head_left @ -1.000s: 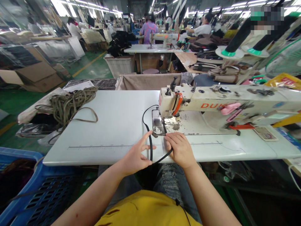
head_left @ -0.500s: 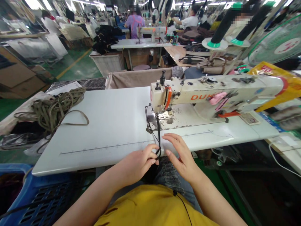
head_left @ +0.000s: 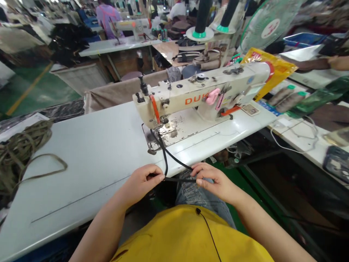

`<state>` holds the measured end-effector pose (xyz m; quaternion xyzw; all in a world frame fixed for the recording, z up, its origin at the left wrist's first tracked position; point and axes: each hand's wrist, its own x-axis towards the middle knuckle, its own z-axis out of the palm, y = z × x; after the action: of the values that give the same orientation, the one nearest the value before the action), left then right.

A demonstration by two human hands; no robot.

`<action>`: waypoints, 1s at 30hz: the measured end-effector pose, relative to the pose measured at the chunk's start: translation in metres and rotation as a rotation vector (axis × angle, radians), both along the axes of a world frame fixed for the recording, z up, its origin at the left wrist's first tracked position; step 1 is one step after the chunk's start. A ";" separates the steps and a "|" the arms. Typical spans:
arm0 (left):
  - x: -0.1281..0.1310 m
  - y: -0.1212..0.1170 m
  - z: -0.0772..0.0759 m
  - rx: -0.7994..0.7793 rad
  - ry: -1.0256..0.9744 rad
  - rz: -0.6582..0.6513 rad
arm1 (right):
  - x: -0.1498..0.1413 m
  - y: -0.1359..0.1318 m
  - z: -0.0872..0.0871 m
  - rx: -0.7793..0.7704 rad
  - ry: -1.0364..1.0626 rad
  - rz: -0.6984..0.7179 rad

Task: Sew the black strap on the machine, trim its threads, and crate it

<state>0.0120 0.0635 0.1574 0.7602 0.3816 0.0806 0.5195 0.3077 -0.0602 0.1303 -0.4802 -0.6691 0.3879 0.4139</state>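
A narrow black strap (head_left: 177, 159) runs from beneath the needle area of the white sewing machine (head_left: 174, 100) toward me and forms a loop at the table's front edge. My left hand (head_left: 145, 182) pinches the strap between thumb and fingers on the near left side. On the other side of the loop, my right hand (head_left: 209, 180) is closed on the strap, thumb against fingertips. Between the hands a stretch of strap lies nearly straight. The strap's far part, under the presser foot, is partly hidden by the machine head.
A heap of olive cord (head_left: 24, 153) lies on the left of the white table (head_left: 103, 145). Pink-handled snips (head_left: 214, 96) hang on the machine. Thread cones (head_left: 203, 18) and a fan (head_left: 268, 27) stand behind it. A side table (head_left: 297, 136) at right holds a white cable.
My right hand, open and apart before, has taken hold of the black strap. The strap is now spread into a wide loop between my hands. The view has swung right.
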 end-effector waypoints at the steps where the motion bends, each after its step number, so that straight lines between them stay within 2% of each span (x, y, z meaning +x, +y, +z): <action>1: -0.001 0.002 -0.002 -0.013 -0.006 -0.003 | 0.004 -0.002 -0.004 -0.031 0.025 -0.003; 7: 0.006 0.011 -0.005 -0.098 -0.008 0.035 | 0.016 -0.002 -0.021 -0.191 0.167 -0.023; 14: 0.010 0.012 -0.014 -0.164 -0.022 0.108 | 0.023 0.004 -0.029 -0.263 0.280 -0.035; 23: 0.012 0.008 -0.025 -0.166 -0.064 0.244 | 0.023 0.005 -0.024 -0.252 0.335 -0.050; 30: 0.006 0.002 -0.030 -0.179 -0.080 0.290 | 0.023 0.006 -0.023 -0.230 0.328 -0.049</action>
<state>0.0178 0.0655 0.1278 0.6442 0.4720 0.1505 0.5827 0.3308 -0.0543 0.1077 -0.4709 -0.5318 0.5246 0.4693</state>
